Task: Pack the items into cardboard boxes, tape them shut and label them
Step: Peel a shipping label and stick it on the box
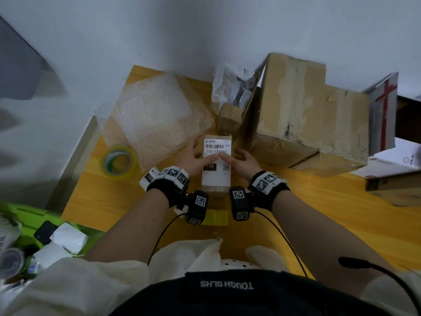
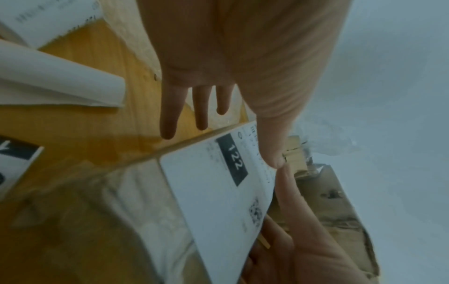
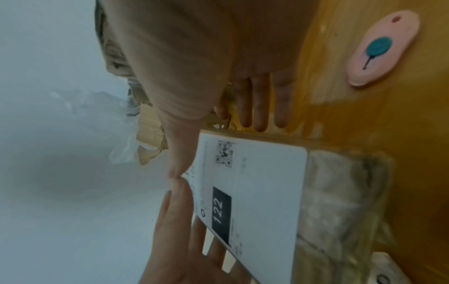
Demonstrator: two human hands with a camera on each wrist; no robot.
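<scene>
A small cardboard box (image 1: 215, 189), wrapped in clear tape, lies on the yellow wooden table (image 1: 319, 213) right in front of me. A white shipping label (image 1: 217, 176) marked 122 covers its top. My left hand (image 1: 197, 155) and right hand (image 1: 240, 157) flank the box. Both thumbs press flat on the label and meet tip to tip at its middle. In the left wrist view the left thumb (image 2: 274, 159) lies on the label (image 2: 213, 192), with straight fingers (image 2: 170, 115) down the box's side. The right wrist view shows the right thumb (image 3: 175, 169) on the label (image 3: 257, 182).
A roll of clear tape (image 1: 119, 161) lies left of the box, next to a bubble wrap sheet (image 1: 157, 115). A large open cardboard box (image 1: 307, 115) stands at the back right, with a smaller plastic-filled box (image 1: 230, 96) beside it. A pink cutter (image 3: 381, 50) lies near my right hand.
</scene>
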